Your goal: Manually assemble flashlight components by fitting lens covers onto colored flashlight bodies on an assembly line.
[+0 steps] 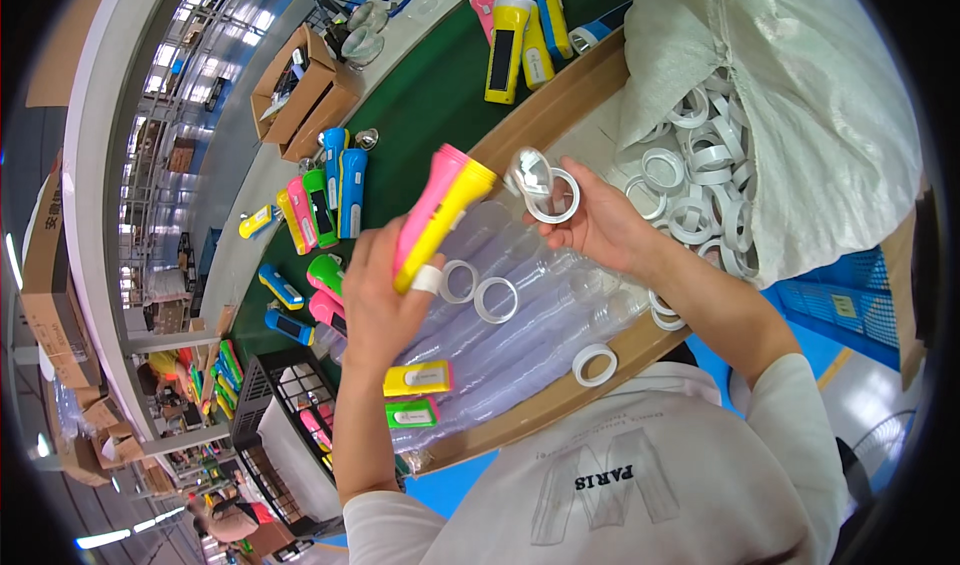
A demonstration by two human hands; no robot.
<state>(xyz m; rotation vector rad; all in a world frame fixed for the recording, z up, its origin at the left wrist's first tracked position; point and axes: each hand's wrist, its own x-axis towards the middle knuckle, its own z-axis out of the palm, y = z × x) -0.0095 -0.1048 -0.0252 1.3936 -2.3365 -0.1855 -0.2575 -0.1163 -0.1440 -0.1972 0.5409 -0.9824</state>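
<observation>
My left hand [372, 290] is wrapped round a pink and yellow flashlight body [440, 210], tilted with its wide threaded end up. A white band [427, 280] circles one of its fingers. Close to that end, my right hand [605, 215] pinches a white plastic ring [572, 197] and a clear, shiny cup-shaped part [530, 173]; whether the two are joined I cannot tell. Beneath both hands, long rows of nested clear plastic cups [500, 350] fill a cardboard tray [490, 433]. Loose white rings [496, 300] lie on the rows.
A white woven sack [770, 65] spills many white rings [690, 220] at the right. Colourful flashlights [352, 190] lie on the green belt [420, 105] beyond the tray, more of them [507, 50] at the top. A small carton [310, 90], a black crate [262, 405] and a blue crate [840, 305] stand around.
</observation>
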